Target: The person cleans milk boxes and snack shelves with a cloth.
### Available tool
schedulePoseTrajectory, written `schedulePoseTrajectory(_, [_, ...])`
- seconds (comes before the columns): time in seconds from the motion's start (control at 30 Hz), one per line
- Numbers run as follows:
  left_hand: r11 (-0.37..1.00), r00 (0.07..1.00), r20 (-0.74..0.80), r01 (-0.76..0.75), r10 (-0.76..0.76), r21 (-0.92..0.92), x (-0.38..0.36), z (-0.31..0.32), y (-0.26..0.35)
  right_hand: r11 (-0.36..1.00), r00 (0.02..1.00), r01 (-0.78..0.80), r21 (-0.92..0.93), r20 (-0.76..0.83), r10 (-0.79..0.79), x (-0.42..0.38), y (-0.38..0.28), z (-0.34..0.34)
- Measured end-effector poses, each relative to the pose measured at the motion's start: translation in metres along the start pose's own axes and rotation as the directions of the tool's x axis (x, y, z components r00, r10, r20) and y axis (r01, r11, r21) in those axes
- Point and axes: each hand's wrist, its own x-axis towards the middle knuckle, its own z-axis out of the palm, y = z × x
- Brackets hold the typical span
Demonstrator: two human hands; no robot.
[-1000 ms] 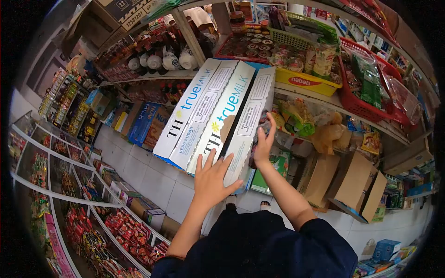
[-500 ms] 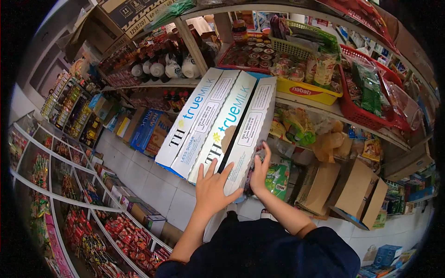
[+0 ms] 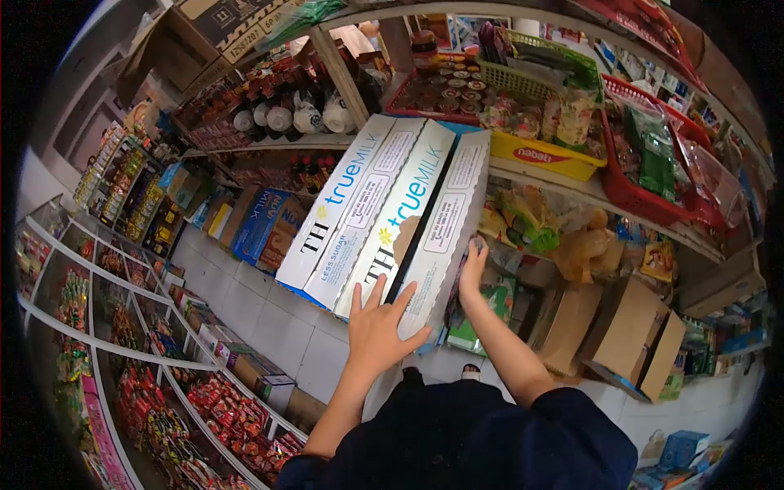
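A large white and blue milk carton (image 3: 392, 212) stands tilted in the middle of the view, its top flaps nearly meeting along a dark gap and one flap torn at its edge. My left hand (image 3: 381, 322) lies on the near end of the flaps with its fingers spread across the gap. At the carton's right side is my right hand (image 3: 472, 273), its fingers pointing up and partly curled beside the edge; whether it touches the carton is unclear. Below that hand a green package (image 3: 492, 314) shows in part.
Behind the carton, a shelf holds a yellow box (image 3: 558, 162), a red basket (image 3: 645, 200) and bottles. Open brown cardboard boxes (image 3: 629, 335) stand at the right. Racks of snack packets (image 3: 237, 412) curve along the left, beside a tiled floor (image 3: 314, 359).
My right hand has moved up and slightly right along the carton's side. My left hand stays on the flaps, nearly unmoved.
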Motion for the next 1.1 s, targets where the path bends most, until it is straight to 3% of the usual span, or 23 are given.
schedulePoseTrajectory(0.07, [1.0, 1.0, 0.01, -0.006, 0.006, 0.01, 0.002, -0.001, 0.0, 0.996, 0.996, -0.068, -0.064, -0.056, 0.064, -0.036, -0.002, -0.005])
schedulePoseTrajectory(0.17, [1.0, 1.0, -0.01, 0.006, -0.006, -0.013, 0.004, 0.001, -0.001, 0.996, 0.997, 0.054, -0.068, 0.06, -0.05, -0.056, -0.037, 0.006])
schedulePoseTrajectory(0.23, [1.0, 1.0, -0.012, 0.01, -0.01, -0.008, 0.002, 0.002, -0.001, 0.913, 0.907, 0.4, -0.082, 0.177, -0.381, -0.055, -0.09, 0.022])
schedulePoseTrajectory(0.3, [1.0, 1.0, -0.015, 0.009, -0.01, -0.009, 0.001, 0.003, 0.0, 0.843, 0.823, 0.538, 0.003, 0.211, -0.526, -0.026, -0.121, 0.04])
schedulePoseTrajectory(0.37, [1.0, 0.999, -0.036, -0.001, 0.001, 0.012, 0.002, 0.002, -0.002, 0.806, 0.783, 0.591, -0.026, 0.259, -0.566, 0.014, -0.137, 0.052])
schedulePoseTrajectory(0.43, [1.0, 0.998, -0.065, -0.017, 0.017, 0.004, 0.0, 0.006, -0.004, 0.814, 0.8, 0.579, -0.048, 0.227, -0.555, 0.058, -0.13, 0.055])
schedulePoseTrajectory(0.5, [1.0, 1.0, -0.029, 0.0, 0.0, 0.005, 0.002, 0.002, -0.002, 0.904, 0.903, 0.423, -0.069, 0.112, -0.414, 0.082, -0.119, 0.056])
schedulePoseTrajectory(0.6, [0.998, 0.997, 0.074, 0.01, -0.014, 0.058, 0.004, 0.001, 0.002, 0.94, 0.946, 0.324, -0.104, 0.018, -0.324, 0.124, -0.047, 0.041])
schedulePoseTrajectory(0.67, [0.999, 0.998, 0.064, 0.002, -0.005, 0.04, 0.003, 0.0, 0.002, 0.987, 0.99, 0.135, -0.082, 0.041, -0.132, 0.117, -0.007, 0.02])
schedulePoseTrajectory(0.7, [0.999, 0.998, 0.069, 0.008, -0.011, 0.043, 0.002, 0.001, 0.003, 0.989, 0.991, 0.127, -0.081, 0.044, -0.124, 0.102, 0.002, 0.014])
schedulePoseTrajectory(0.77, [1.0, 0.999, 0.048, 0.004, -0.005, 0.005, 0.003, 0.001, 0.002, 0.992, 0.999, -0.033, -0.12, -0.023, 0.03, 0.078, 0.004, 0.009])
schedulePoseTrajectory(0.8, [1.0, 0.999, 0.052, 0.005, -0.005, 0.005, 0.004, 0.001, 0.001, 0.992, 0.999, -0.037, -0.12, -0.025, 0.034, 0.077, -0.001, 0.012])
schedulePoseTrajectory(0.87, [1.0, 1.0, 0.023, -0.001, 0.001, -0.011, 0.004, 0.002, 0.001, 0.95, 0.955, 0.295, -0.105, 0.07, -0.289, 0.066, -0.041, 0.027])
schedulePoseTrajectory(0.93, [1.0, 0.999, 0.043, 0.007, -0.006, -0.012, 0.006, 0.0, 0.002, 0.889, 0.884, 0.456, -0.046, 0.137, -0.446, 0.08, -0.088, 0.044])
schedulePoseTrajectory(1.03, [1.0, 1.0, 0.001, -0.019, 0.019, -0.007, 0.006, 0.0, 0.003, 0.881, 0.864, 0.472, 0.021, 0.184, -0.468, 0.109, -0.125, 0.059])
schedulePoseTrajectory(1.1, [1.0, 0.999, 0.035, 0.0, 0.0, 0.003, 0.008, -0.003, 0.004, 0.927, 0.918, 0.376, -0.002, 0.138, -0.372, 0.12, -0.135, 0.064])
